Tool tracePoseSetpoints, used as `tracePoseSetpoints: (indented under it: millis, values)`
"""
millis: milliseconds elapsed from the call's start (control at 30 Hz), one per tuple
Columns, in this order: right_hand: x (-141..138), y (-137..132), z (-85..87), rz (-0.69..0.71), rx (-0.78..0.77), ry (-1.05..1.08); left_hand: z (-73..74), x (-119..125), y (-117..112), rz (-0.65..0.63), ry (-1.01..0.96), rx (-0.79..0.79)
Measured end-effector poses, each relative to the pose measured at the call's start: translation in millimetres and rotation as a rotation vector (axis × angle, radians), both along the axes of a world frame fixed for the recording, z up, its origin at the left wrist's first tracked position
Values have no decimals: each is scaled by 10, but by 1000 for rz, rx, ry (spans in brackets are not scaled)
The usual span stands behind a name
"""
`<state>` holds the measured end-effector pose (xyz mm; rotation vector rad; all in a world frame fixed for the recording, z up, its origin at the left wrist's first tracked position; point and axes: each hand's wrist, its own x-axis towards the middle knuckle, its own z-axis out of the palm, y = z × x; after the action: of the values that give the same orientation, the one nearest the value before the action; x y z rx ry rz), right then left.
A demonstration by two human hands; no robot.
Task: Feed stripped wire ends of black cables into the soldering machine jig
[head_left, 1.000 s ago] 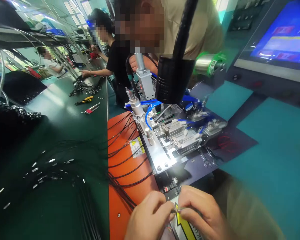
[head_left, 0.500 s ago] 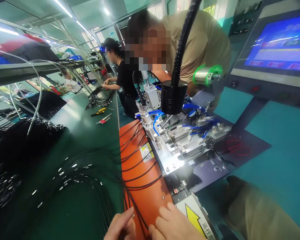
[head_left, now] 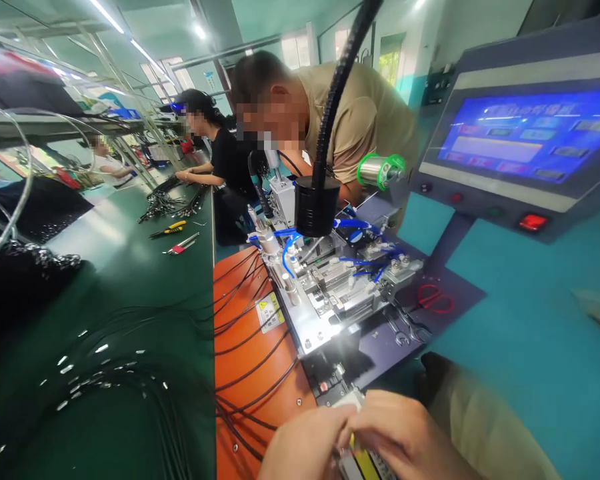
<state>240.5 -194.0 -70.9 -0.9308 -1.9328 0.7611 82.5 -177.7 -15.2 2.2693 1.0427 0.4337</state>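
Observation:
My left hand (head_left: pixel 305 440) and my right hand (head_left: pixel 403 427) meet at the bottom of the view, above the near end of a bench machine (head_left: pixel 325 327). Their fingers are curled and pressed together at the tips. Whatever they pinch is hidden behind the fingers. Below them, a label with a yellow arrow (head_left: pixel 365 463) shows in part. Left of my hands, black cables (head_left: pixel 260 393) cross the orange panel (head_left: pixel 240 367), several with their ends at the metal plate of the machine.
A green table (head_left: pixel 125 280) on the left bears cable bundles, pliers (head_left: pixel 168 229) and a red-handled tool (head_left: pixel 183 245). Wrenches (head_left: pixel 405 330) and red scissors (head_left: pixel 435 299) lie right of the machine. A black lamp (head_left: pixel 317 207) hangs over it. A screen (head_left: pixel 525 140) stands right. Co-workers are beyond.
My hands have come together and shifted right, from over the orange panel to over the arrow label. The view has turned right, so more of the screen shows.

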Motion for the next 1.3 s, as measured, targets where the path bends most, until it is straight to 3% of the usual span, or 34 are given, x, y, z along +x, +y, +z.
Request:
tracePoseSetpoints:
  millis: [100,200,333,400,567,767,1100,1300]
  values:
    - [151,107,215,-17,-139,81,44,31,71,5,-59,-116]
    - [250,181,304,-95,-254,111,46,-19,139,19,-73,-149]
    - [236,205,315,-134,-599,231,18,-7,183,240,-114,-153]
    - [168,201,316,-122,-685,287,-5,30,183,308,-121,-167]
    - [23,236,338,-160,-721,332,-40,57,163,300,-106,-176]
    - [32,294,348,-106,-865,450,64,39,171,230,-127,-174]
    - [-27,270,267,-146,-962,599,-28,73,137,397,-139,-140]
    - [-48,273,283,-123,-1015,675,-42,84,108,414,-191,-103]
